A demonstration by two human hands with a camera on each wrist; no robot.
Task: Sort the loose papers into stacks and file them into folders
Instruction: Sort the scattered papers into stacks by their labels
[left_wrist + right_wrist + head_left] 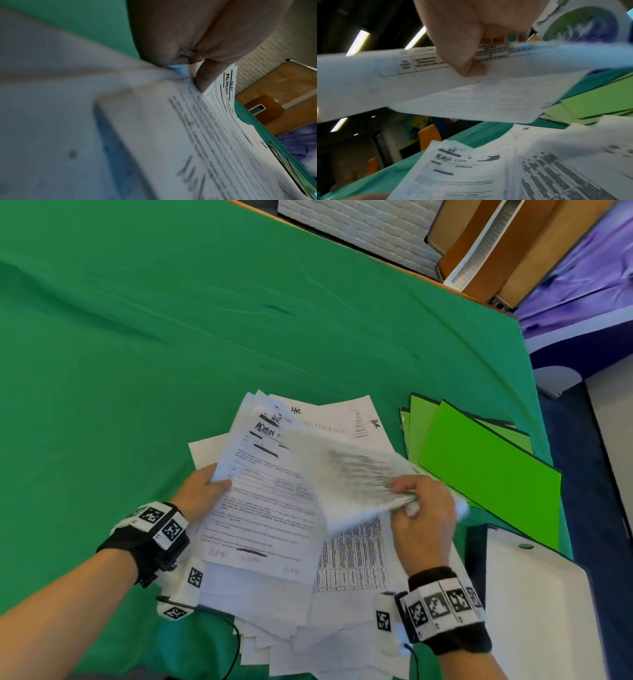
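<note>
Overhead, the left hand (200, 491) grips the "ADMIN" sheet (263, 501), while the right hand (458, 40) pinches seemingly two blurred papers (471, 94).

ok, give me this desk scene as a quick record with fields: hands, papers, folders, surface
left hand: grips the sheet marked ADMIN by its left edge
right hand: pinches a blurred sheet, lifted above the pile
pile: loose papers, unsorted, some marked HR
folders: green, fanned, right of the pile
binder: open, near right
surface: green cloth
</note>
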